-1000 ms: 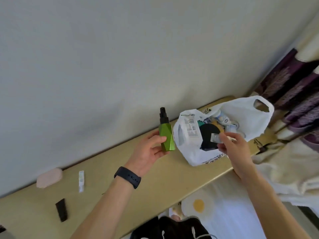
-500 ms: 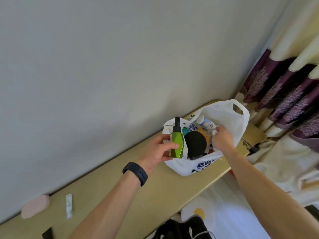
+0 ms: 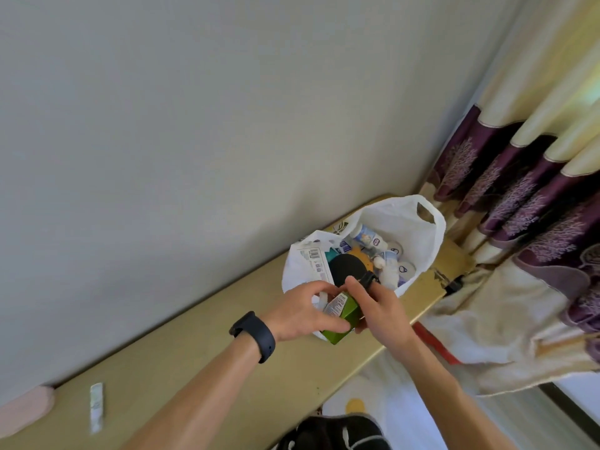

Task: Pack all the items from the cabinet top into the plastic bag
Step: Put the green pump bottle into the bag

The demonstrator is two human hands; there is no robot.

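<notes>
The green bottle [image 3: 348,309], upright in the left hand [image 3: 300,311] alone half a second ago, now lies tilted between both hands. The left fingers curl round its body, and the right hand [image 3: 378,308], out of the plastic bag [image 3: 418,245], pinches its black neck. The bottle hangs above the surface [image 3: 201,362] at the bag's near edge.

Print on plastic bag [image 3: 401,222], green bottle [image 3: 350,310]: illegible.
</notes>
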